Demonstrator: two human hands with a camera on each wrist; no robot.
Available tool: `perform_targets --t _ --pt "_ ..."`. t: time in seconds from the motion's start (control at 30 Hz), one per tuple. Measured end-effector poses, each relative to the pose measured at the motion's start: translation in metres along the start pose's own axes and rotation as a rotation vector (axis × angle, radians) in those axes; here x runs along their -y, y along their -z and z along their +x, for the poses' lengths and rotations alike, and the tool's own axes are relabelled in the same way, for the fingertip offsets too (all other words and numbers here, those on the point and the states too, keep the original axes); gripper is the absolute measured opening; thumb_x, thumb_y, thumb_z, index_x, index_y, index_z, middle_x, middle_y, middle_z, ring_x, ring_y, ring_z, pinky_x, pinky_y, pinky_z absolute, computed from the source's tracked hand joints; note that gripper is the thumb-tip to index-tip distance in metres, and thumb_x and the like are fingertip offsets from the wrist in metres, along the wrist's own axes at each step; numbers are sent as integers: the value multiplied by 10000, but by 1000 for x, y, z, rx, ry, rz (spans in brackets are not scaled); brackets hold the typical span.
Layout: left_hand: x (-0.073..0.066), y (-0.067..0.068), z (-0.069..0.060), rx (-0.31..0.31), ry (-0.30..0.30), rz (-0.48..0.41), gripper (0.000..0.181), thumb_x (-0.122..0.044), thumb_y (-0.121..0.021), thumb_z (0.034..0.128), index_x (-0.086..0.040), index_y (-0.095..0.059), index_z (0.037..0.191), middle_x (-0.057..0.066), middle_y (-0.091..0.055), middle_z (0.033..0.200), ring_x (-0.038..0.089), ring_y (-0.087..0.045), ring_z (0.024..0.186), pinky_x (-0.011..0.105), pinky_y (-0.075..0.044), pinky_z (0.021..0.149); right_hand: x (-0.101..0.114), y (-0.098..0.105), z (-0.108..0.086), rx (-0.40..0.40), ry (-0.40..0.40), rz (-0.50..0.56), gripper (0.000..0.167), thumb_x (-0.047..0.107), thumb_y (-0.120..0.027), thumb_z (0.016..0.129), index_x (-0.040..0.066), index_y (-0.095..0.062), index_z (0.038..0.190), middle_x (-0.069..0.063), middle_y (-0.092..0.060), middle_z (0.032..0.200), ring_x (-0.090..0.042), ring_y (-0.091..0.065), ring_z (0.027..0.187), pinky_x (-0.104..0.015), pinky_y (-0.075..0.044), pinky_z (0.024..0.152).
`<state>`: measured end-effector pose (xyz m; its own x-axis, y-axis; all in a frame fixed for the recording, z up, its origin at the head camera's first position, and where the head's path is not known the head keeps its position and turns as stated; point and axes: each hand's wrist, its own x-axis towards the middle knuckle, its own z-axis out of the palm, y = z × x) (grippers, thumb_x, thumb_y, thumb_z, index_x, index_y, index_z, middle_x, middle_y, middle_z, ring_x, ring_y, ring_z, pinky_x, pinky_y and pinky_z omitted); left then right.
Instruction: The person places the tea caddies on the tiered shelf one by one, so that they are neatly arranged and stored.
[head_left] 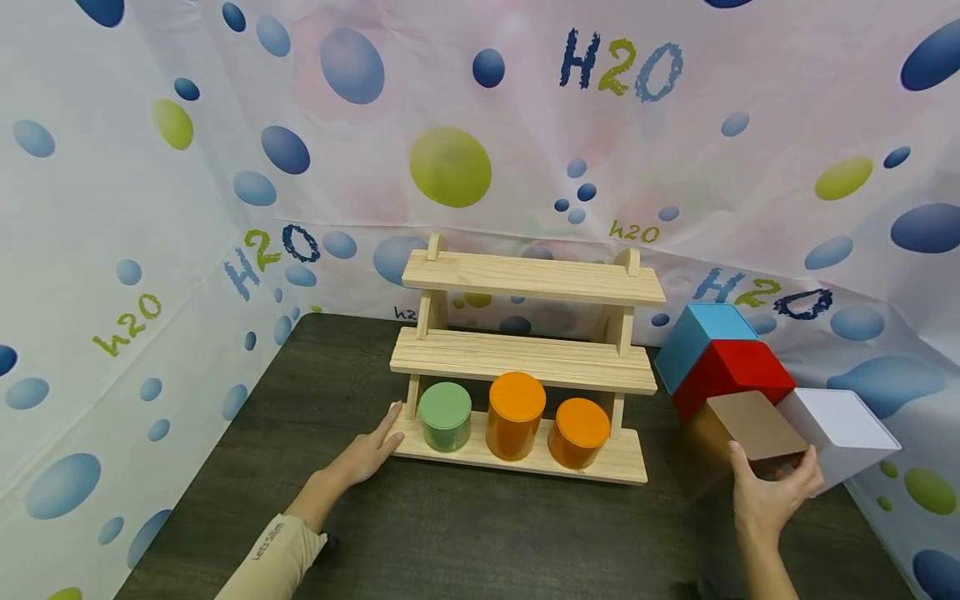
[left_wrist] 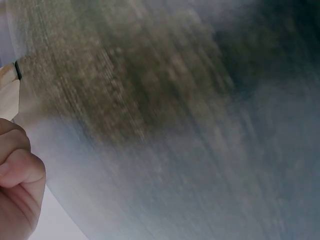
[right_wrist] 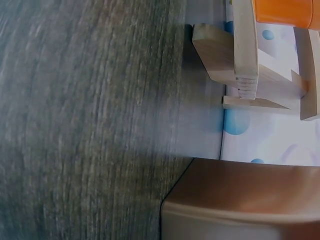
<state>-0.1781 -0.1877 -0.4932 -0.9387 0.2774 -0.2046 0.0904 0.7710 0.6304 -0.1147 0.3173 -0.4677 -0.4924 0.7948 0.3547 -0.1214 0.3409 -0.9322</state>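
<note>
A three-tier pale wooden display shelf [head_left: 517,358] stands upright on the dark table. My left hand [head_left: 371,450] holds the left end of its bottom tier; in the left wrist view curled fingers [left_wrist: 20,170] show beside a bit of pale wood. On that tier, a green canister [head_left: 446,417], a tall orange canister [head_left: 516,417] and a shorter orange canister [head_left: 579,433] stand in a row. On the right, my right hand [head_left: 772,500] grips the front of a gold-brown box [head_left: 757,425], thumb on one side and fingers on the other. The right wrist view shows this box [right_wrist: 240,190], but not the fingers.
Behind the gold-brown box stand a red box [head_left: 738,375] and a light-blue box [head_left: 701,337], with a white box [head_left: 840,433] at its right. A dotted sheet [head_left: 450,167] printed with H2O hangs behind and at the sides. Dark wood-grain table [head_left: 480,525] extends in front of the shelf.
</note>
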Motion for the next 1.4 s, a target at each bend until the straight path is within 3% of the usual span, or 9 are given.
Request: perform_targets --t 0.33,0.53,0.7,0.83,0.97,1.03,1.2,1.4 --pt "3 0 -5 -10 -8 -26 634 -441 -339 975 -138 -106 1481 246 -281 1435 498 -438 1151 604 -321 935 13 -3 1 4 12 65 800 38 -744 685 90 -345 1376 129 -313 1150 -24 -331 1032 -198 -333 867" --pt "8 -1 -2 -16 -70 -32 656 -533 -284 954 -210 -76 1486 258 -290 1426 537 -443 1109 626 -339 889 43 -4 7 50 36 302 751 -85 -700 679 45 -370 1342 5 -325 1164 -104 -449 932 -131 -421 716" --pt "0 1 -3 -1 -14 -30 633 -446 -325 977 -129 -106 1480 242 -268 1442 506 -429 1153 607 -316 938 70 -8 13 72 77 503 717 -134 -688 655 36 -413 1295 -58 -315 1148 -144 -499 895 -135 -450 691" --pt "-2 1 -2 2 -2 -13 614 -406 -338 986 -121 -108 1479 244 -280 1437 489 -445 1151 593 -330 937 92 -10 20 97 106 568 706 -155 -685 630 35 -450 1268 -79 -315 1168 -140 -541 794 -134 -464 660" --pt "0 0 -1 2 -4 -15 618 -414 -334 985 -121 -104 1478 255 -287 1429 495 -444 1148 600 -331 930 112 -13 24 131 138 428 710 -100 -695 645 94 -461 1287 -44 -333 1207 -129 -491 918 -137 -454 735" --pt "1 -1 0 2 -8 -14 622 -422 -326 985 -118 -101 1478 261 -289 1426 498 -443 1145 603 -331 927 119 -17 25 152 158 415 705 -59 -716 652 101 -463 1291 -37 -345 1208 -136 -432 1009 -145 -437 791" --pt "2 -1 -1 5 -6 1 617 -418 -315 988 -119 -92 1479 271 -304 1414 496 -448 1142 599 -333 930 133 -33 25 208 224 588 713 16 -777 631 39 -471 1275 -79 -364 1209 -156 -392 1051 -173 -415 800" --pt "0 0 -1 2 -8 -4 622 -424 -326 984 -117 -106 1478 279 -320 1401 502 -458 1126 602 -339 920 147 -57 21 291 252 760 695 -28 -768 636 -1 -471 1264 -127 -355 1231 -202 -396 1098 -188 -438 865"
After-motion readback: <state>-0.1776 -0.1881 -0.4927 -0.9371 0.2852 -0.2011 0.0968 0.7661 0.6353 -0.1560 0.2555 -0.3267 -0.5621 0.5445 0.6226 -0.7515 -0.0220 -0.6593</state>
